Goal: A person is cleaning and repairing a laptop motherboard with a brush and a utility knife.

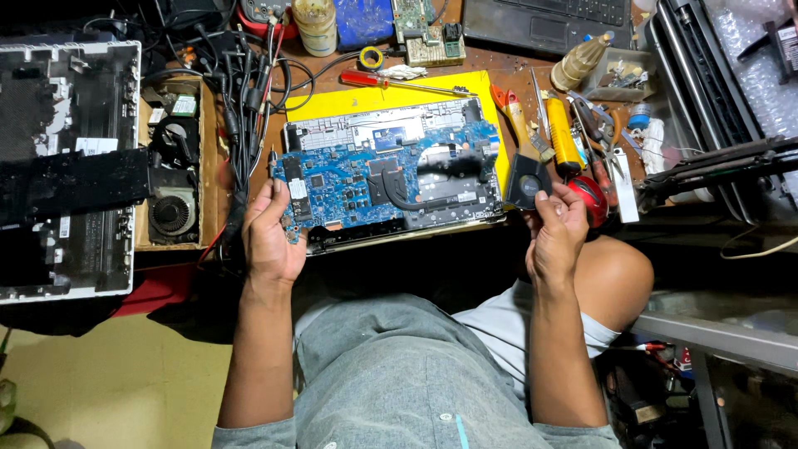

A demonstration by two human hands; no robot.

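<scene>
An opened laptop base (pixel 391 170) with a blue circuit board and a black heat pipe lies on a yellow mat (pixel 490 100) at the bench's front edge. My left hand (pixel 270 233) grips the laptop's near left corner, thumb on the board. My right hand (pixel 555 231) holds a small black cooling fan (pixel 527 181) just off the laptop's right side, lifted clear of the base.
A red-handled screwdriver (pixel 391 81) lies behind the mat. Pliers, a yellow tool (pixel 564 137) and other hand tools crowd the right. A cardboard box (pixel 174 166) of spare fans and a bundle of black cables (pixel 245 100) sit left, beside a white laptop shell (pixel 66 166).
</scene>
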